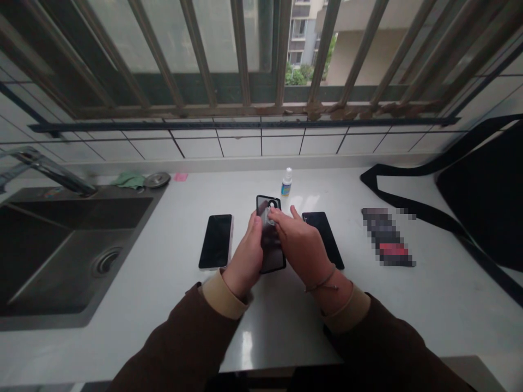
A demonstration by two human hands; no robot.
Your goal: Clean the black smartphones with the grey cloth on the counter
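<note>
My left hand [249, 247] is closed around the left edge of a smartphone [272, 261] with a dark rim, its back and round camera ring facing up. Over the phone's upper back lies my right hand [300, 237], fingertips pressed together on a small, pale, crumpled-looking piece [269, 216] whose kind I cannot make out. The right fingers partly hide the phone's back. A second phone [216, 241], black screen up, rests left of my left hand. Another dark phone [324, 237] lies partly behind my right hand. Beyond the held phone stands a small white-capped bottle [286, 182].
At left are a sink [87, 321] and its faucet [53, 171]. A green cloth [128, 180], a metal drain lid [157, 180] and a pink piece [181, 177] sit behind it. A blurred-out flat item [388, 237] and a black strapped bag [482, 185] occupy the right.
</note>
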